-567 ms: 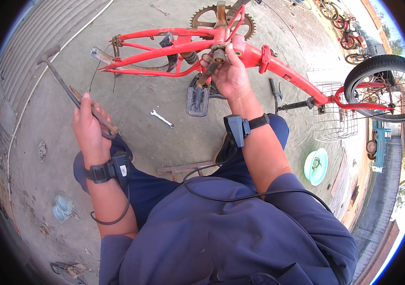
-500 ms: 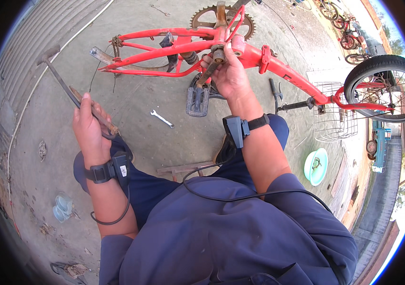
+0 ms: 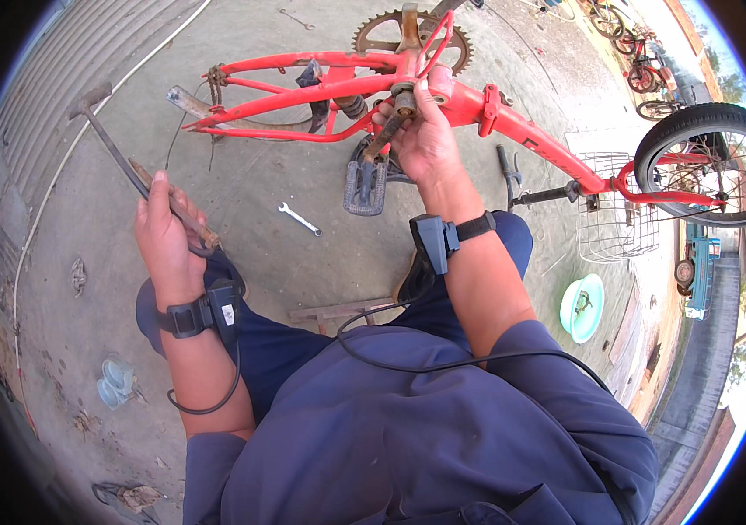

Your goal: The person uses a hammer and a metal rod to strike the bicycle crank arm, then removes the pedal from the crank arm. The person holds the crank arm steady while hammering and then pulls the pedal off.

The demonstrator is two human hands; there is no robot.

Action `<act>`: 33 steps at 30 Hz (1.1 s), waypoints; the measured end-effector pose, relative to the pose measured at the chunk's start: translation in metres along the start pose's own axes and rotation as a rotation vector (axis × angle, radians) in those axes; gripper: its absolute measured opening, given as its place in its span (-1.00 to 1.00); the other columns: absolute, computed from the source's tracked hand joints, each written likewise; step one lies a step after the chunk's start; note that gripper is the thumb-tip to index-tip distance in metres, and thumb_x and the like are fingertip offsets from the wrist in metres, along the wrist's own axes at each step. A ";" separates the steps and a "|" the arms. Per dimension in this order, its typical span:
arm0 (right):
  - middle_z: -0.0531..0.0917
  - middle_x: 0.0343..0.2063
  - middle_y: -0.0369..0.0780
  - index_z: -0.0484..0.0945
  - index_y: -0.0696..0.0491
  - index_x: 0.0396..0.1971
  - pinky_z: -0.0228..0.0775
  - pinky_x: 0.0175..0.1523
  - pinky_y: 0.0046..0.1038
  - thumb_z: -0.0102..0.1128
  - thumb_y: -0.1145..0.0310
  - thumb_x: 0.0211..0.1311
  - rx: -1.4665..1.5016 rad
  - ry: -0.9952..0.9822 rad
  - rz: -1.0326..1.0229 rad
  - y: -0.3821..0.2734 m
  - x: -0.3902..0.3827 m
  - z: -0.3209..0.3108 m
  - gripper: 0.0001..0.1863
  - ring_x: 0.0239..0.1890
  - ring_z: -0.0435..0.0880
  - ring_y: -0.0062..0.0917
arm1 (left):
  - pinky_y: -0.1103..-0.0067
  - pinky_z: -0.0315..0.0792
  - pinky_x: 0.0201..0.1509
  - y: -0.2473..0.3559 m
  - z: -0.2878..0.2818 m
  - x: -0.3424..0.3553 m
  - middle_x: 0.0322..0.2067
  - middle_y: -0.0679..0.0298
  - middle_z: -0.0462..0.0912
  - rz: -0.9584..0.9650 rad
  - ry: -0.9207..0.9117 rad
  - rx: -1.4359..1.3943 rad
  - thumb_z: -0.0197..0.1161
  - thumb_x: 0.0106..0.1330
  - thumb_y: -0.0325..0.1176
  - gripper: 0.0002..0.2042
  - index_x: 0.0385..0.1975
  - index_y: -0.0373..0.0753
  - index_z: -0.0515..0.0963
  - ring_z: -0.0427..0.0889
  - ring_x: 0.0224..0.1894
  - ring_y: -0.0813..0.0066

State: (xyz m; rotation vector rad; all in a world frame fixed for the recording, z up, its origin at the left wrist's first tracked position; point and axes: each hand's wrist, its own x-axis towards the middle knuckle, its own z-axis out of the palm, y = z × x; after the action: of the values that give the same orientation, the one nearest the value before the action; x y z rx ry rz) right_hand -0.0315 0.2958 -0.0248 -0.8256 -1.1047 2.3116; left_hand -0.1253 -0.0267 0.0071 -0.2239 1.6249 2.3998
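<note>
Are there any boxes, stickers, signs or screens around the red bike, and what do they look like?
No boxes, signs or screens show.
Wrist devices: small dark blocks on black straps, one on the left hand's wrist, one on the right hand's wrist; no screen shows on either.
Red bike frame: plain red paint, no sticker visible.

Bare concrete floor (image 3: 242, 219) lies open between the left hand (image 3: 166, 234) and the red bicycle frame (image 3: 320, 92), broken only by a small wrench (image 3: 299, 219). Near the right hand (image 3: 425, 140), frame tubes, the chainring (image 3: 382, 26) and a hanging pedal (image 3: 366, 185) crowd the way; farther right stand a wire basket (image 3: 613, 219) and wheel (image 3: 710, 162).
</note>
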 end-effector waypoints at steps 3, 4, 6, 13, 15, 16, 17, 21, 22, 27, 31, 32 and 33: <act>0.73 -0.25 -0.14 0.61 0.08 -0.08 0.56 0.04 -0.19 0.06 -0.08 0.53 -0.025 0.081 -0.012 0.002 0.001 0.004 -0.53 -0.18 0.72 -0.29 | 0.59 0.33 -0.50 0.000 0.000 0.001 -0.57 0.43 0.35 -0.004 0.001 0.002 0.18 0.55 -0.18 -0.75 -0.36 -0.12 0.38 0.34 -0.59 0.65; 0.73 -0.25 -0.14 0.60 0.08 -0.08 0.56 0.04 -0.20 0.06 -0.07 0.53 -0.006 0.067 -0.008 0.002 0.001 0.004 -0.53 -0.17 0.72 -0.29 | 0.59 0.33 -0.50 0.000 0.000 0.001 -0.57 0.43 0.35 0.010 0.006 0.011 0.18 0.56 -0.18 -0.75 -0.36 -0.12 0.38 0.34 -0.59 0.65; 0.73 -0.25 -0.14 0.60 0.08 -0.08 0.56 0.04 -0.20 0.06 -0.07 0.53 0.028 0.044 -0.006 0.003 0.000 0.003 -0.53 -0.17 0.72 -0.29 | 0.59 0.33 -0.50 0.000 0.000 0.001 -0.57 0.43 0.35 -0.007 0.004 0.009 0.18 0.56 -0.18 -0.75 -0.36 -0.12 0.38 0.34 -0.59 0.65; 0.70 -0.13 -0.04 0.60 0.15 -0.01 0.53 0.20 -0.15 0.00 -0.08 0.54 0.097 -0.068 0.023 -0.001 -0.002 0.002 -0.47 -0.06 0.71 -0.23 | 0.59 0.33 -0.50 0.000 0.000 0.000 -0.57 0.42 0.35 -0.006 0.002 0.011 0.18 0.56 -0.18 -0.74 -0.37 -0.12 0.38 0.34 -0.59 0.65; 0.69 -0.12 -0.04 0.60 0.17 -0.01 0.55 0.19 -0.14 -0.04 -0.09 0.55 -0.041 0.052 -0.003 0.001 -0.002 0.004 -0.44 -0.05 0.70 -0.23 | 0.59 0.33 -0.50 0.000 0.000 0.001 -0.57 0.42 0.35 -0.003 0.002 0.007 0.18 0.56 -0.17 -0.74 -0.38 -0.11 0.38 0.34 -0.59 0.65; 0.69 -0.12 -0.04 0.59 0.18 -0.01 0.55 0.19 -0.14 -0.02 -0.08 0.55 -0.059 0.077 -0.017 0.002 -0.002 0.005 -0.45 -0.05 0.70 -0.23 | 0.59 0.33 -0.50 -0.001 -0.001 0.001 -0.57 0.42 0.36 -0.002 0.002 0.006 0.18 0.56 -0.17 -0.74 -0.38 -0.11 0.37 0.34 -0.59 0.65; 0.69 -0.12 -0.04 0.59 0.18 -0.01 0.56 0.19 -0.14 0.00 -0.08 0.54 -0.074 0.090 -0.029 0.003 -0.001 0.006 -0.45 -0.05 0.70 -0.23 | 0.59 0.33 -0.50 -0.001 -0.001 0.002 -0.57 0.42 0.36 -0.004 0.002 0.008 0.18 0.56 -0.17 -0.74 -0.38 -0.11 0.37 0.34 -0.59 0.65; 0.70 -0.27 -0.15 0.60 0.06 -0.11 0.56 0.06 -0.22 0.12 -0.09 0.48 0.111 0.001 -0.034 0.004 -0.001 0.007 -0.54 -0.21 0.71 -0.33 | 0.59 0.33 -0.50 -0.001 -0.002 0.002 -0.57 0.42 0.36 -0.007 -0.004 0.006 0.18 0.56 -0.17 -0.74 -0.38 -0.11 0.37 0.35 -0.60 0.65; 0.70 -0.28 -0.16 0.60 0.05 -0.11 0.56 0.04 -0.23 0.14 -0.10 0.48 0.124 -0.016 -0.027 0.004 -0.002 0.007 -0.54 -0.21 0.70 -0.34 | 0.59 0.33 -0.50 -0.001 -0.002 0.001 -0.57 0.42 0.36 -0.008 -0.007 0.007 0.18 0.56 -0.17 -0.74 -0.38 -0.11 0.37 0.35 -0.60 0.65; 0.71 -0.30 -0.16 0.60 0.03 -0.10 0.54 0.00 -0.26 0.06 -0.09 0.51 0.031 0.018 -0.022 0.001 -0.003 0.007 -0.55 -0.21 0.71 -0.35 | 0.59 0.34 -0.50 0.001 -0.001 0.000 -0.57 0.42 0.37 -0.021 -0.003 0.006 0.19 0.55 -0.18 -0.76 -0.36 -0.10 0.38 0.35 -0.60 0.65; 0.72 -0.28 -0.16 0.60 0.02 -0.09 0.54 0.02 -0.22 0.05 -0.09 0.51 -0.036 0.079 -0.037 0.003 -0.001 0.009 -0.55 -0.20 0.71 -0.34 | 0.59 0.35 -0.50 0.001 -0.001 0.000 -0.57 0.42 0.38 -0.016 0.001 0.007 0.20 0.54 -0.18 -0.76 -0.35 -0.11 0.39 0.35 -0.60 0.65; 0.72 -0.28 -0.16 0.60 0.03 -0.09 0.54 0.01 -0.22 0.07 -0.10 0.51 -0.003 0.065 -0.022 0.003 -0.001 0.008 -0.55 -0.20 0.71 -0.35 | 0.59 0.35 -0.51 0.000 -0.001 0.000 -0.57 0.42 0.38 -0.017 0.003 0.006 0.20 0.54 -0.18 -0.76 -0.35 -0.11 0.39 0.35 -0.60 0.65; 0.72 -0.29 -0.16 0.60 0.03 -0.09 0.55 0.01 -0.22 0.08 -0.10 0.50 0.029 0.051 -0.008 0.002 -0.001 0.007 -0.54 -0.20 0.71 -0.35 | 0.59 0.35 -0.51 0.000 -0.001 0.001 -0.57 0.42 0.38 -0.020 0.004 0.004 0.20 0.54 -0.18 -0.76 -0.36 -0.11 0.38 0.35 -0.61 0.65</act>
State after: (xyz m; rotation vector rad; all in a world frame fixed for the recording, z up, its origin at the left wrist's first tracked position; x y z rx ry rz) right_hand -0.0357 0.2900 -0.0229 -0.8629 -1.0484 2.2822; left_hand -0.1258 -0.0277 0.0067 -0.2433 1.6222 2.3828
